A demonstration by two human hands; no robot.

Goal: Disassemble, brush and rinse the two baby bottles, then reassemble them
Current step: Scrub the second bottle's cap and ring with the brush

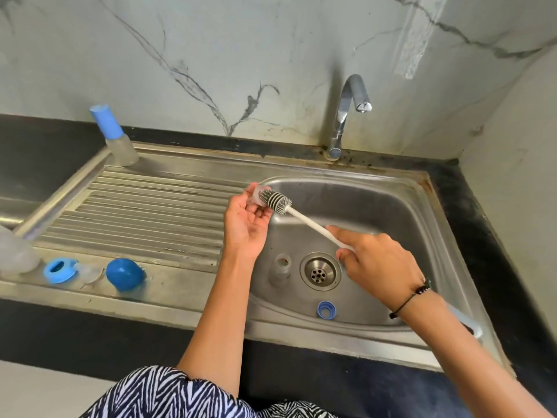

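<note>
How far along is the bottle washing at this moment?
Done: one bottle is apart; its ring and cap lie on the drainboard, another ring and a clear part in the sink. In hand: the left hand holds a clear piece against the brush, gripped by the right hand. Left: the capped bottle, rinsing (tap dry), reassembly.

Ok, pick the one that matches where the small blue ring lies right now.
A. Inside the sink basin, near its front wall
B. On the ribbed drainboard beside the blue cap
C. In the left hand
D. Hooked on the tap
A: the small blue ring lies on the floor of the sink basin, in front of the drain strainer, while the left hand holds a clear part against the bottle brush.
</note>
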